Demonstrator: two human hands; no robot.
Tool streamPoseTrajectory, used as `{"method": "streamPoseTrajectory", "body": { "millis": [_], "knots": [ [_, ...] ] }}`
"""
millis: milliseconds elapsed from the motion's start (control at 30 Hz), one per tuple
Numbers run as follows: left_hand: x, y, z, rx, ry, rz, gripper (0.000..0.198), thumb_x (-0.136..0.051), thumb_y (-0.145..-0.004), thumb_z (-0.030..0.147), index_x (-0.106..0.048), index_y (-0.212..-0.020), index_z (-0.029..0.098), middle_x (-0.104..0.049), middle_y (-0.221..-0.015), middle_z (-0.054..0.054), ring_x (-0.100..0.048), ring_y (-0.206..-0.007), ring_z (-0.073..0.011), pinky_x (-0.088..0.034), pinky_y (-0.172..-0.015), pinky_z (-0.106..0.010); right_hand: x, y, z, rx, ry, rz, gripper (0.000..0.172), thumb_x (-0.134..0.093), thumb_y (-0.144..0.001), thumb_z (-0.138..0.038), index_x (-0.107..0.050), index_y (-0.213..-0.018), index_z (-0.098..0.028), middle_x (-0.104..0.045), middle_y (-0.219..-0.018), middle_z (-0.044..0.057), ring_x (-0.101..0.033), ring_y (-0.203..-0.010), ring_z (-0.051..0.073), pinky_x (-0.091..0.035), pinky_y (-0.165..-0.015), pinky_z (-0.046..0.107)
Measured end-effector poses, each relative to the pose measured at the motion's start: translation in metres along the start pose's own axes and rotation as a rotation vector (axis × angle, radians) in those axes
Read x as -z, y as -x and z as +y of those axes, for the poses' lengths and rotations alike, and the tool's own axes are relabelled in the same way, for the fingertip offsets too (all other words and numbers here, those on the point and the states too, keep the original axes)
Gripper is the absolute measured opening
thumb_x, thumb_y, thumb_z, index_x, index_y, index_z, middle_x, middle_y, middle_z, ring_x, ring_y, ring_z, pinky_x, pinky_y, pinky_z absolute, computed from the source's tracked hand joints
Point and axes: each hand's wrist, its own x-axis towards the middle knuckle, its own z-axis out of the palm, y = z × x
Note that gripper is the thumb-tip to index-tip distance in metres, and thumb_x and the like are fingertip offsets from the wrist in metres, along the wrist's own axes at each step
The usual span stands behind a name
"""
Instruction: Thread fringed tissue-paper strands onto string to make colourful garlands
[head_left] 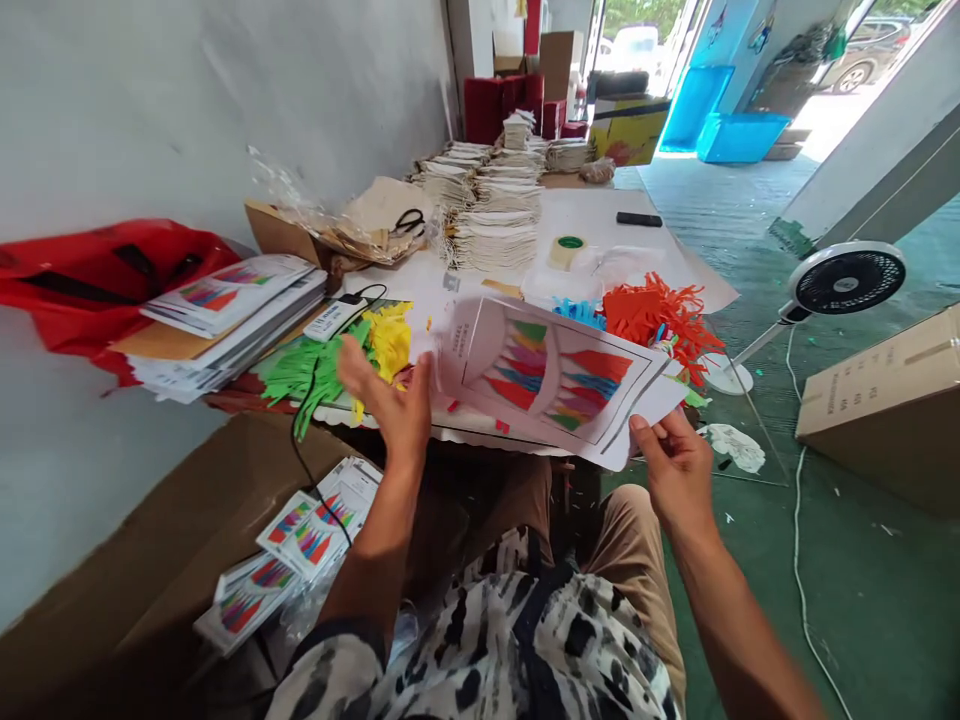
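Observation:
A clear packet with a printed card (pixel 555 375) showing colourful tassel garlands is held up, tilted, over the table's near edge. My right hand (pixel 675 455) pinches its right end between thumb and fingers, where a white flap sticks out. At the packet's left end is my left hand (pixel 394 405), its fingers spread and its thumb close to the edge; whether it touches is unclear. Behind that hand lie green fringed paper (pixel 315 375) and yellow fringed paper (pixel 390 345). Red-orange fringed paper (pixel 660 315) and some blue fringed paper (pixel 577 312) sit beyond the packet.
Stacked printed sheets (pixel 225 310) stand at left beside a red bag (pixel 112 265). Finished-looking packets (pixel 300 545) fill a cardboard box (pixel 150 560) below. Further back are bundled white stacks (pixel 495 235), scissors (pixel 409 222) and a tape roll (pixel 568 252). A fan (pixel 847 280) stands right.

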Motion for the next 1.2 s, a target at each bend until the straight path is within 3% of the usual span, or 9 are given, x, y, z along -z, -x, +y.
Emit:
{"method": "streamPoseTrajectory", "body": {
  "millis": [67, 167, 233, 333, 467, 567, 767, 933, 1200],
  "knots": [
    [0.012, -0.010, 0.017, -0.200, -0.170, 0.086, 0.094, -0.081, -0.086, 0.060, -0.039, -0.164, 0.024, -0.027, -0.177, -0.017, -0.008, -0.169, -0.0367, -0.013, -0.137, -0.060, 0.008, -0.006, -0.007, 0.024, 0.085, -0.051, 0.033, -0.073, -0.094, -0.050, -0.076, -0.112, -0.023, -0.071, -0.083, 0.000, -0.058, -0.070, 0.016, -0.048, -0.063, 0.026],
    [0.012, -0.009, 0.049, -0.372, -0.127, -0.294, 0.072, -0.085, -0.082, 0.059, -0.066, -0.143, 0.026, -0.058, -0.158, -0.012, -0.036, -0.160, -0.0386, -0.016, -0.137, -0.058, 0.012, -0.015, -0.022, 0.087, 0.279, -0.242, 0.031, -0.068, -0.099, -0.050, -0.079, -0.107, -0.023, -0.073, -0.084, 0.001, -0.060, -0.071, 0.016, -0.047, -0.063, 0.026],
    [-0.001, 0.002, 0.063, -0.276, 0.011, -0.596, 0.060, -0.088, -0.082, 0.050, -0.073, -0.135, 0.026, -0.069, -0.145, -0.010, -0.053, -0.148, -0.0363, -0.034, -0.131, -0.052, 0.010, -0.022, -0.032, 0.125, 0.376, -0.424, 0.030, -0.068, -0.099, -0.049, -0.081, -0.107, -0.023, -0.075, -0.086, 0.001, -0.062, -0.072, 0.016, -0.047, -0.062, 0.026],
    [-0.027, 0.024, 0.061, 0.003, 0.222, -0.970, 0.035, -0.086, -0.085, 0.047, -0.079, -0.109, 0.022, -0.081, -0.104, -0.006, -0.076, -0.104, -0.0275, -0.059, -0.097, -0.036, 0.010, -0.036, -0.040, 0.093, 0.386, -0.587, 0.032, -0.071, -0.097, -0.050, -0.083, -0.110, -0.024, -0.079, -0.088, 0.002, -0.066, -0.073, 0.017, -0.049, -0.060, 0.026],
    [-0.049, 0.039, 0.039, 0.404, 0.525, -0.888, 0.033, -0.087, -0.082, 0.046, -0.071, -0.093, 0.019, -0.080, -0.089, -0.003, -0.074, -0.077, -0.0173, -0.056, -0.072, -0.025, 0.022, -0.050, -0.028, -0.113, 0.157, -0.562, 0.048, -0.087, -0.083, -0.050, -0.080, -0.122, -0.024, -0.083, -0.103, 0.005, -0.074, -0.083, 0.021, -0.058, -0.067, 0.028],
    [-0.051, 0.042, 0.033, 0.527, 0.602, -0.817, 0.037, -0.091, -0.079, 0.045, -0.068, -0.092, 0.019, -0.080, -0.087, -0.003, -0.073, -0.073, -0.0156, -0.054, -0.066, -0.023, 0.028, -0.047, -0.010, -0.285, -0.071, -0.407, 0.057, -0.093, -0.075, -0.047, -0.078, -0.126, -0.025, -0.084, -0.104, 0.006, -0.077, -0.082, 0.022, -0.061, -0.068, 0.031],
    [-0.051, 0.040, 0.031, 0.566, 0.594, -0.963, 0.042, -0.094, -0.076, 0.040, -0.066, -0.099, 0.019, -0.078, -0.080, -0.001, -0.071, -0.066, -0.0130, -0.047, -0.058, -0.018, 0.022, -0.026, 0.007, -0.332, -0.163, -0.287, 0.036, -0.097, -0.070, -0.044, -0.084, -0.098, -0.024, -0.085, -0.096, 0.004, -0.077, -0.078, 0.021, -0.064, -0.073, 0.034],
    [-0.051, 0.039, 0.021, 0.544, 0.569, -1.077, 0.036, -0.093, -0.078, 0.039, -0.074, -0.098, 0.016, -0.078, -0.091, -0.002, -0.072, -0.073, -0.0128, -0.053, -0.066, -0.020, 0.026, -0.021, 0.001, -0.272, -0.066, -0.334, 0.032, -0.093, -0.076, -0.045, -0.084, -0.098, -0.024, -0.084, -0.093, 0.003, -0.076, -0.077, 0.021, -0.063, -0.070, 0.033],
    [-0.043, 0.037, 0.019, 0.475, 0.522, -1.075, 0.031, -0.092, -0.079, 0.036, -0.078, -0.100, 0.018, -0.077, -0.089, -0.001, -0.070, -0.072, -0.0119, -0.052, -0.064, -0.019, 0.037, -0.018, -0.002, -0.178, -0.002, -0.424, 0.029, -0.087, -0.085, -0.047, -0.083, -0.101, -0.022, -0.081, -0.087, 0.003, -0.071, -0.076, 0.019, -0.060, -0.069, 0.031]
  ]
}}
